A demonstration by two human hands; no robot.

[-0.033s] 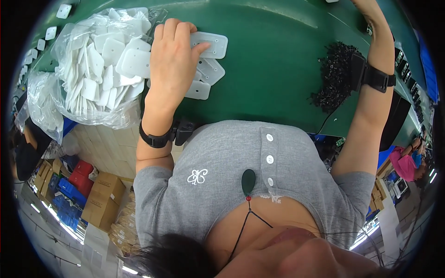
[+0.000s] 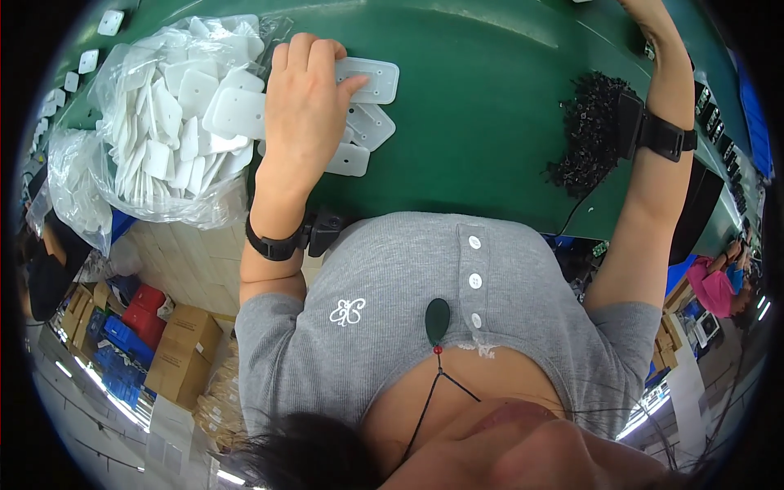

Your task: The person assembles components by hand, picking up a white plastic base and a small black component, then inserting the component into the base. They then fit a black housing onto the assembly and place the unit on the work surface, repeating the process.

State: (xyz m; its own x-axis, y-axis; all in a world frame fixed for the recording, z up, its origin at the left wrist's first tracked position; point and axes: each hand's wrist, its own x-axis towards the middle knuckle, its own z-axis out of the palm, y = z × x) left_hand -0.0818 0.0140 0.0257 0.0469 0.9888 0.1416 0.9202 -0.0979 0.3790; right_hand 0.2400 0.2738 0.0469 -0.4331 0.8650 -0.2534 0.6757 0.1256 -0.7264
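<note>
My left hand is closed at the left end of a white plastic plate, a flat rounded rectangle with small holes. Its thumb lies across the plate's face, and its fingers curl at the far left edge. Under and beside that plate, more white plates overlap on the green table, one close to my wrist. Only the base of my right hand shows at the top edge. Its fingers are cut off, so what they touch is hidden.
A clear plastic bag full of white plates stands left of my left hand. Beside my right forearm lies a heap of small black parts. Small circuit boards line the right side, and white pieces line the far left.
</note>
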